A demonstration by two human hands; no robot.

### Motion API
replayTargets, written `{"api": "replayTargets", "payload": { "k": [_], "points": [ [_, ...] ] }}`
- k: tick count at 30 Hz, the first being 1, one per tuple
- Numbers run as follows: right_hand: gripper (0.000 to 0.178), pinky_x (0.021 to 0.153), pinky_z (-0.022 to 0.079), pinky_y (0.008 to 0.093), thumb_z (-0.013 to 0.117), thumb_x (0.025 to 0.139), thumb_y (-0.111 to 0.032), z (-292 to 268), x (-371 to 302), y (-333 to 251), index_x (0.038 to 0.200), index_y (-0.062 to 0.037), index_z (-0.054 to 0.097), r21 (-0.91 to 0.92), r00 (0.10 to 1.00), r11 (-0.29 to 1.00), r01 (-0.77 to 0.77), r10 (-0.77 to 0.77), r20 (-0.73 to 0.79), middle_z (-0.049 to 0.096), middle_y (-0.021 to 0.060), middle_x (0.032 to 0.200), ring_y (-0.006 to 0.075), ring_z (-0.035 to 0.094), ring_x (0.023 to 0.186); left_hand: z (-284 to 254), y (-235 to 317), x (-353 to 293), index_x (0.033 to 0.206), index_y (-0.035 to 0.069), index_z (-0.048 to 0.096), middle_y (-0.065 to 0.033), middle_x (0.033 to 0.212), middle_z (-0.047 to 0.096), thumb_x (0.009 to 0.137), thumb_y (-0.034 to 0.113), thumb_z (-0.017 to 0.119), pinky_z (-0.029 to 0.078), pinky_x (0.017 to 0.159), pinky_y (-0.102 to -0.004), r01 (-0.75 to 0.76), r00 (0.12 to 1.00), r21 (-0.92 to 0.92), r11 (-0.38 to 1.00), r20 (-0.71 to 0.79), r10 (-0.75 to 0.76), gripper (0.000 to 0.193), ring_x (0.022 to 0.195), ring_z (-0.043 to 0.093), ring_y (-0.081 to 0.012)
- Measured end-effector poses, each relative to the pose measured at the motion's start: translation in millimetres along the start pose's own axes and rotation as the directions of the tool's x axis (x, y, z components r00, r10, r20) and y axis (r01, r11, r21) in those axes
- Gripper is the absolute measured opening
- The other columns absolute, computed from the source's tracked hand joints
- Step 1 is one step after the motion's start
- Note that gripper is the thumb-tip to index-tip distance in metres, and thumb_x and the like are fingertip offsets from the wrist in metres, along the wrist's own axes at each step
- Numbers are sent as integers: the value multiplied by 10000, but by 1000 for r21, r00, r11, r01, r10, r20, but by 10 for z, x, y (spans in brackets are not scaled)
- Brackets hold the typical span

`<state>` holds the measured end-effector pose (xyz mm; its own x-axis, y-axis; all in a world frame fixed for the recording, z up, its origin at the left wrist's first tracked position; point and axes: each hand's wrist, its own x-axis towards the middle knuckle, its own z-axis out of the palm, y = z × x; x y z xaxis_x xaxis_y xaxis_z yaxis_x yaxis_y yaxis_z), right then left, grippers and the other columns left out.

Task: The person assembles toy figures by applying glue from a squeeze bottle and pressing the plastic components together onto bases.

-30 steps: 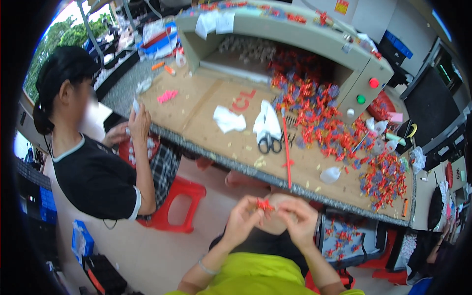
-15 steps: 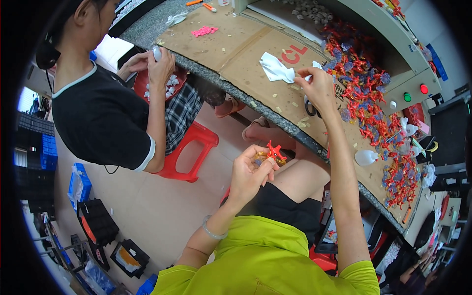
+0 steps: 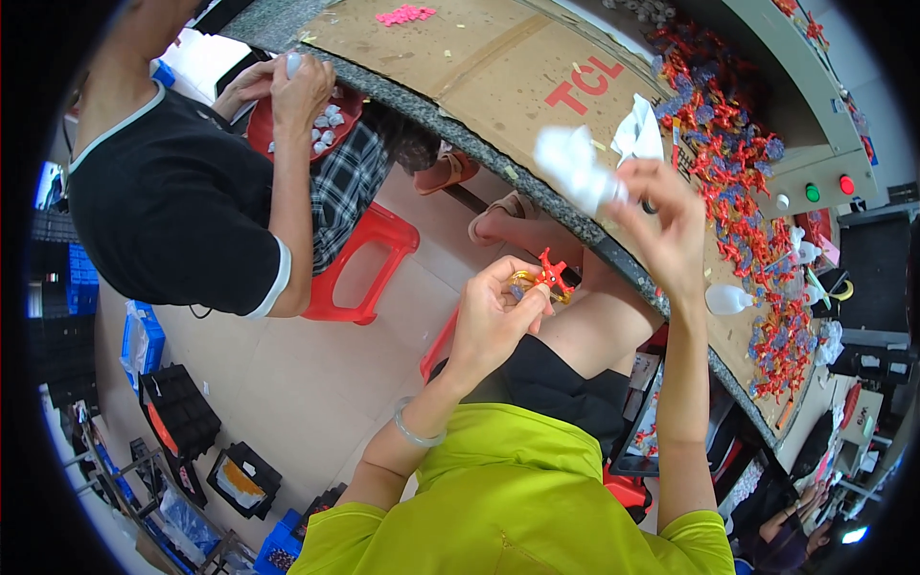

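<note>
- Pinching small red figure [image 3: 553,274] in left hand [image 3: 498,316], with fingers curled, above lap [image 3: 551,379].
- Gripping white cloth [image 3: 572,165] in nearly closed right hand [image 3: 661,220], by table [image 3: 470,146].
- Likely preparing to wipe; probably calling for cloth against steadied figure.

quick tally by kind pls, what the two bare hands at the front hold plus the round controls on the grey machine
Red-and-gold piece, in the left hand: 1
White cloth, in the right hand: 1
Round controls, one each in red, green and white: 3
Total: 5
</note>
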<state>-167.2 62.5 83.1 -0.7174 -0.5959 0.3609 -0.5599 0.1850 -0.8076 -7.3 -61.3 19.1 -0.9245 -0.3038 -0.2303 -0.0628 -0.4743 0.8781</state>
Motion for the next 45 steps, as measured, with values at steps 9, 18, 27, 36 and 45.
{"api": "replayTargets", "payload": {
  "k": [9, 18, 27, 36, 45],
  "points": [
    [149, 704, 520, 244, 766, 723, -22, 30, -543, -173, 855, 18, 711, -39, 866, 891, -453, 449, 219, 714, 68, 867, 104, 655, 767, 239, -47, 22, 926, -94, 636, -112, 702, 671, 768, 43, 671, 471, 512, -301, -286, 947, 488, 825, 12, 321, 211, 573, 621, -108],
    [144, 673, 493, 245, 727, 768, -73, -53, -415, -70, 873, 24, 710, -133, 922, 918, -373, 382, 55, 694, 52, 794, 84, 620, 730, 194, -47, -41, 855, -58, 603, -61, 687, 655, 804, 32, 644, 428, 466, -220, -117, 987, 307, 944, -69, 145, 112, 518, 558, -45],
    [231, 710, 487, 366, 628, 782, 17, -178, 515, 242, 1006, 21, 682, -481, 938, 876, -4, -164, -305, 634, 180, 904, 320, 621, 803, 93, 104, -74, 967, -35, 561, -88, 705, 626, 881, 1, 543, 365, 444, -183, 86, 990, 34, 996, 109, -89, 96, 518, 518, -58],
    [170, 733, 505, 293, 638, 843, -45, -51, -646, -146, 988, 23, 696, -3, 981, 985, -171, 170, -89, 696, 143, 857, 194, 666, 782, 231, 3, -73, 1060, -17, 492, -92, 756, 635, 860, -41, 541, 379, 472, -169, -41, 996, 161, 986, 84, 28, 207, 565, 535, -52],
    [132, 725, 509, 247, 705, 827, -73, -414, -1476, 37, 905, 33, 714, 402, 861, 790, -464, 509, -8, 708, 87, 838, 110, 645, 774, 667, -242, -107, 1151, 18, 407, -33, 721, 622, 792, -32, 605, 389, 483, -171, -11, 948, 346, 938, 302, -100, 413, 564, 524, -21]
  ]
}}
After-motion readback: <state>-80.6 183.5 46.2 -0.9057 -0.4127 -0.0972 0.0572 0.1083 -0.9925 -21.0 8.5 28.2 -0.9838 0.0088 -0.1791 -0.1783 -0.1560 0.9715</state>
